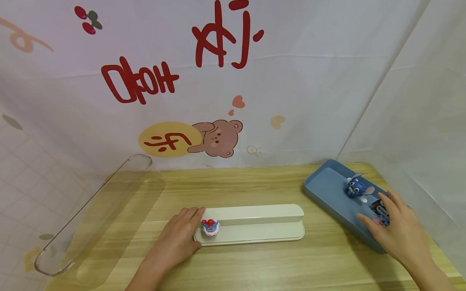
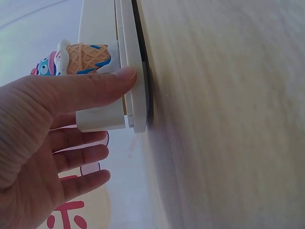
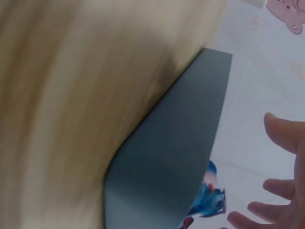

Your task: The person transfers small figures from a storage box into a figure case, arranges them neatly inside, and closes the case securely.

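My left hand (image 1: 178, 238) grips the left end of a white stepped display stand (image 1: 262, 232), thumb on its front edge and fingers toward the back. Beside the thumb, a small ice-cream-cone figurine (image 2: 88, 58) stands on the lower step. My right hand (image 1: 400, 228) hovers over the near end of a blue tray (image 1: 325, 184), thumb and fingers spread apart. Inside the tray are a blue big-eared figurine (image 1: 356, 189) and a dark piece (image 1: 379, 208) partly covered by the fingers. A blue and pink figurine (image 3: 209, 198) shows past the tray's rim in the right wrist view.
A clear plastic cover (image 1: 105, 218) with a shiny rim lies at the left of the wood-grain table (image 1: 233, 266). A printed white cloth (image 1: 309, 89) hangs behind the table and along its sides.
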Motion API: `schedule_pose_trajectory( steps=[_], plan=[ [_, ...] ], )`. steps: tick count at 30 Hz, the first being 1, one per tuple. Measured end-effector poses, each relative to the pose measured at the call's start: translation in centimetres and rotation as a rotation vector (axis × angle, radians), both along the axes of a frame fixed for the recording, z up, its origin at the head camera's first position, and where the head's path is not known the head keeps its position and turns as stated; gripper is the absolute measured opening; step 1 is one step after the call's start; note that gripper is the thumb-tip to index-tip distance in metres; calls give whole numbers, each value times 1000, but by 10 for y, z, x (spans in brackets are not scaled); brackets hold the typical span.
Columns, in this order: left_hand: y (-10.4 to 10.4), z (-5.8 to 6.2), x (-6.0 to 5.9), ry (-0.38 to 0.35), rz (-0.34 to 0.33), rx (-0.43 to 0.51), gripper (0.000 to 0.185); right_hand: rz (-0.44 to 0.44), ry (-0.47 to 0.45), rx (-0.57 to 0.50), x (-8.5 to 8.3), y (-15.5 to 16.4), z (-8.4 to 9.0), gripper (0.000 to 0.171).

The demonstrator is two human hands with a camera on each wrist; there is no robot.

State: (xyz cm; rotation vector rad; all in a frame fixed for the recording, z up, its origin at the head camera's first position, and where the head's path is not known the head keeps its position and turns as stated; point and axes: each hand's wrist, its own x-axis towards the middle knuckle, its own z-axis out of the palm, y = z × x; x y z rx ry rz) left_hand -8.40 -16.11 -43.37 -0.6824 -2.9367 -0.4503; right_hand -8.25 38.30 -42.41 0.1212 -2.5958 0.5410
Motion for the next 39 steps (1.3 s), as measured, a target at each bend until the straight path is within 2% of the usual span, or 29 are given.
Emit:
schedule_pose_trajectory(
  steps=[5,12,21,27,39],
  plan=[
    [0,0,0,4,1,0,90,-54,-118,65,4,8,-5,88],
    [0,0,0,-1,0,1,90,-115,-242,126,6,17,-7,82],
    [0,-1,-1,-14,7,-5,90,-134,-250,125,7,20,-12,73],
    [0,0,-1,-16,13,-5,91,-121,-216,123,7,21,-14,67],
    [0,2,0,-17,11,0,90,-121,-265,118,5,22,-14,62]
  ],
)
